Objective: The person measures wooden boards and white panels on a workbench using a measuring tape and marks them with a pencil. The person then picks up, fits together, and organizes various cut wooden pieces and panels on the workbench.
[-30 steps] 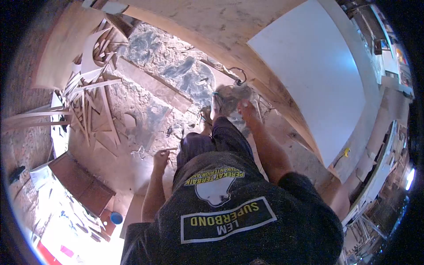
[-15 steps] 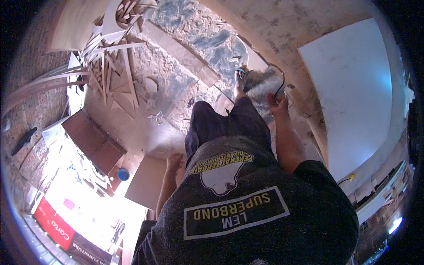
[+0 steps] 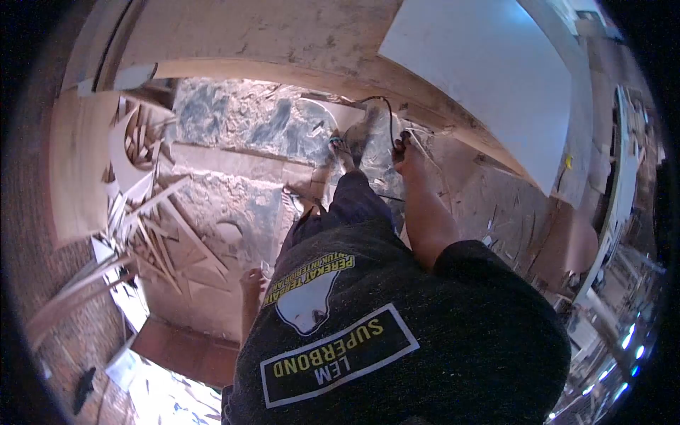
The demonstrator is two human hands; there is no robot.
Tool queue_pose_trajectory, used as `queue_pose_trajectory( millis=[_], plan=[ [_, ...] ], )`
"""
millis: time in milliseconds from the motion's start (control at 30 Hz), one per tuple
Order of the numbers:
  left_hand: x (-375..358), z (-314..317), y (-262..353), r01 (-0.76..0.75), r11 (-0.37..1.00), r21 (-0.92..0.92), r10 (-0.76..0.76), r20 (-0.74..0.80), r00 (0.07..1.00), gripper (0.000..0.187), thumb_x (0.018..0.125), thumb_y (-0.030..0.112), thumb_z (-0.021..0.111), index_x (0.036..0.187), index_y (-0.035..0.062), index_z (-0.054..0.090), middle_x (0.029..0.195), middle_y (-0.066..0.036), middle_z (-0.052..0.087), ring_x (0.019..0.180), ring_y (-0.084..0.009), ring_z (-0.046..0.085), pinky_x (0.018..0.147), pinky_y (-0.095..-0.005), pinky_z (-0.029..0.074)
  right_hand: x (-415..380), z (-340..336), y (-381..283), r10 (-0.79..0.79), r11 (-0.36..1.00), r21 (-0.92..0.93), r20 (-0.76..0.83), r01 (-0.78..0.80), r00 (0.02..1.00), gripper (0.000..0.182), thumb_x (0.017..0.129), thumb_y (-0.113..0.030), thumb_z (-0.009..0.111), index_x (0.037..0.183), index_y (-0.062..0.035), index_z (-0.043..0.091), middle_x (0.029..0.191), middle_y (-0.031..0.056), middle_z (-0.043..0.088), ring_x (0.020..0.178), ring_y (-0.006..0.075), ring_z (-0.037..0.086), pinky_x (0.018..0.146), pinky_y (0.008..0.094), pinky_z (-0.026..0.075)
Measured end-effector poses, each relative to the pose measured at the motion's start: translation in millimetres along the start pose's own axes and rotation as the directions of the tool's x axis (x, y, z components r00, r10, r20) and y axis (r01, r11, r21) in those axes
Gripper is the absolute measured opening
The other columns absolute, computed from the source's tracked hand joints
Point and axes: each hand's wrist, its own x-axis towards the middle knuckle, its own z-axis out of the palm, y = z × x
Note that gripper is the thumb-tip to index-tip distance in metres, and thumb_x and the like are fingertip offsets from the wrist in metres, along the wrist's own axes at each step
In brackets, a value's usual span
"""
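Observation:
My right hand [image 3: 401, 151] reaches forward, its fingers closed around a small dark object [image 3: 404, 135] beside the workbench edge. A black cord [image 3: 389, 113] loops down to that object; its exact kind is too dark and small to make out. My left hand [image 3: 253, 279] hangs low at my left side with its fingers loosely apart, and nothing shows in it. Below both hands is the dusty floor, where my sandalled foot [image 3: 343, 152] stands close to a pale curved board [image 3: 329, 112].
A long wooden surface [image 3: 283, 42] runs across the front, bearing a large white sheet [image 3: 489, 78]. Several wood strips and offcuts [image 3: 159, 212] lie piled at left. A brown panel [image 3: 185, 350] is at lower left. Shavings cover the floor.
My view has turned rightward. My right hand has gone from open near the cord to closed around the dark object. My left hand still hangs at my side.

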Motion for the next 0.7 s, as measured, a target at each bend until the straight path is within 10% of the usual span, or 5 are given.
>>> queue_pose_trajectory(
  millis=[267, 400, 467, 567, 700],
  plan=[
    [9.3, -65.9, 91.6, -0.110, 0.988, 0.104, 0.120, -0.095, 0.988, 0.036, 0.091, 0.032, 0.068, 0.115, 0.0054, 0.062, 0.091, -0.006, 0.066, 0.069, -0.0144, 0.063, 0.049, -0.0267, 0.046, -78.2, 26.5, 2.6, -0.251, 0.940, -0.220, 0.075, 0.262, 0.965, 0.021, 0.095, -0.030, 0.067, 0.106, -0.0136, 0.062, 0.095, 0.0003, 0.068, 0.083, 0.0208, 0.063, 0.075, 0.0394, 0.050],
    [5.5, -43.6, 74.9, -0.015, 0.996, 0.087, 0.033, -0.211, 0.977, 0.034, 0.091, 0.031, 0.068, 0.114, 0.0062, 0.063, 0.090, -0.005, 0.065, 0.068, -0.0154, 0.062, 0.051, -0.0300, 0.048, -43.2, 9.3, -8.0, -0.358, 0.919, -0.067, 0.267, 0.387, 0.895, 0.023, 0.088, -0.022, 0.072, 0.108, -0.0162, 0.063, 0.107, 0.0005, 0.066, 0.093, 0.0209, 0.061, 0.079, 0.0403, 0.049],
    [26.0, -45.9, 15.4, -0.079, 0.990, -0.118, 0.076, -0.026, 0.997, 0.035, 0.090, 0.033, 0.068, 0.114, 0.0070, 0.064, 0.091, -0.005, 0.065, 0.066, -0.0161, 0.061, 0.051, -0.0315, 0.048, -27.8, -2.9, -10.7, -0.339, 0.905, -0.084, 0.450, 0.416, 0.827, 0.023, 0.093, -0.026, 0.066, 0.116, -0.0225, 0.064, 0.117, -0.0040, 0.064, 0.107, 0.0196, 0.055, 0.089, 0.0421, 0.045],
    [-6.1, -7.8, 6.3, -0.042, 0.989, 0.140, 0.056, -0.099, 0.994, 0.033, 0.085, 0.034, 0.074, 0.102, 0.0067, 0.067, 0.077, -0.005, 0.062, 0.058, -0.0157, 0.056, 0.047, -0.0322, 0.044, -41.3, 20.9, -14.8, -0.167, 0.974, -0.110, 0.255, 0.200, 0.952, 0.030, 0.090, -0.034, 0.069, 0.119, -0.0274, 0.064, 0.117, -0.0073, 0.061, 0.108, 0.0187, 0.054, 0.090, 0.0398, 0.045],
    [-46.8, 37.9, 26.4, 0.072, 0.997, -0.009, -0.073, -0.183, 0.980, 0.036, 0.080, 0.035, 0.078, 0.092, 0.0028, 0.070, 0.067, -0.007, 0.062, 0.054, -0.0160, 0.055, 0.047, -0.0343, 0.044, -45.8, 34.9, -16.1, -0.136, 0.976, -0.142, 0.191, 0.164, 0.972, 0.038, 0.093, -0.041, 0.065, 0.123, -0.0176, 0.061, 0.125, -0.0029, 0.061, 0.112, 0.0185, 0.056, 0.097, 0.0422, 0.042]
  ],
)
